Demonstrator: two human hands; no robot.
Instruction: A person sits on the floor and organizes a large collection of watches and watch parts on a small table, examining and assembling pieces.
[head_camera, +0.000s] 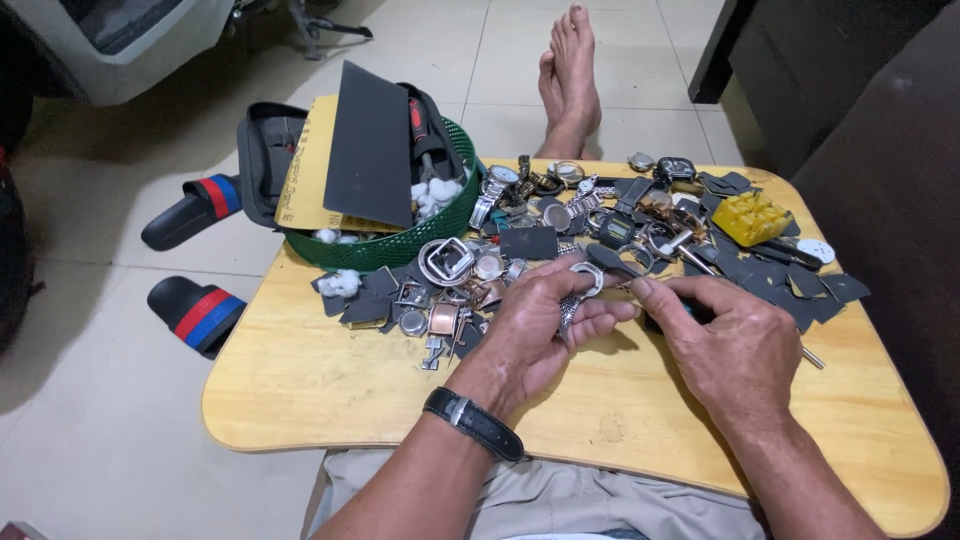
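Note:
My left hand (545, 320) grips a silver watch case with a metal band piece (580, 285) just above the wooden lap table (330, 390). A black wristwatch sits on that wrist. My right hand (725, 335) is closed around a thin dark-handled tool (812, 357) whose tip points toward the watch part. The two hands nearly touch at the middle of the table. Behind them lies a heap of watch parts (600, 225): cases, bezels, straps and dark scraps.
A green mesh basket (400, 245) at the table's back left holds a dark sheet, a yellow sheet, cotton and tools. A yellow block (750, 215) lies back right. My bare feet (570, 85) rest on the tiled floor. Slippers (195, 310) lie left.

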